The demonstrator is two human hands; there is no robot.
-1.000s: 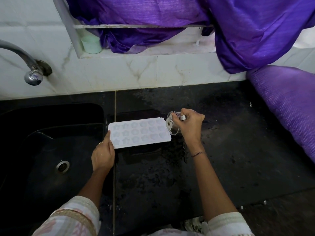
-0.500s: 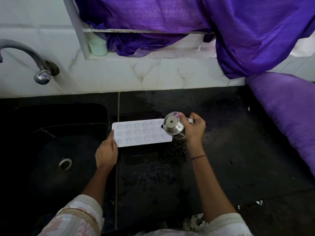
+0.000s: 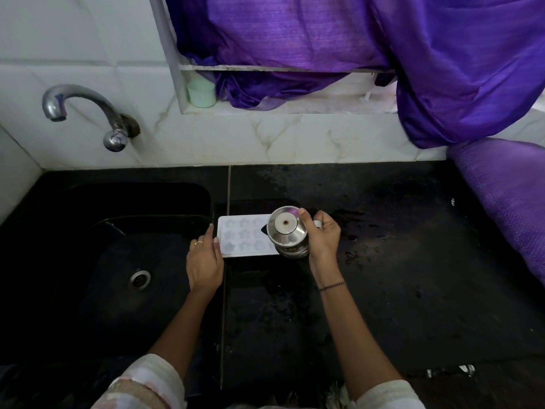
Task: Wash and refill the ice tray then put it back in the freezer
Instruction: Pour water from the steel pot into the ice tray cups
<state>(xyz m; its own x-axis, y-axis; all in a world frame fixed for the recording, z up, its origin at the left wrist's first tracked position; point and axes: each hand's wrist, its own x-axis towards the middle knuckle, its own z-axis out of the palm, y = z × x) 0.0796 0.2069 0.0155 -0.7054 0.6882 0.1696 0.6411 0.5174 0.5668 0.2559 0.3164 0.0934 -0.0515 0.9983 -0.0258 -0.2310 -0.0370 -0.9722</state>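
Two hands mid-refill: left hand (image 3: 205,267) steadies white star-mould plastic ice tray (image 3: 241,236), fingers straight, together; right hand (image 3: 323,237) curls fingers round tipped shiny steel cup (image 3: 287,231). Next, likely: cover all cavities evenly, no overflow.

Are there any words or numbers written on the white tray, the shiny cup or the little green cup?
None to read. The ice tray shows only star shapes; the steel cup and the green cup look plain.

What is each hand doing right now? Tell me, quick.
The left hand is open, fingers straight against the tray end.
The right hand grips the steel cup, tipped over the tray.
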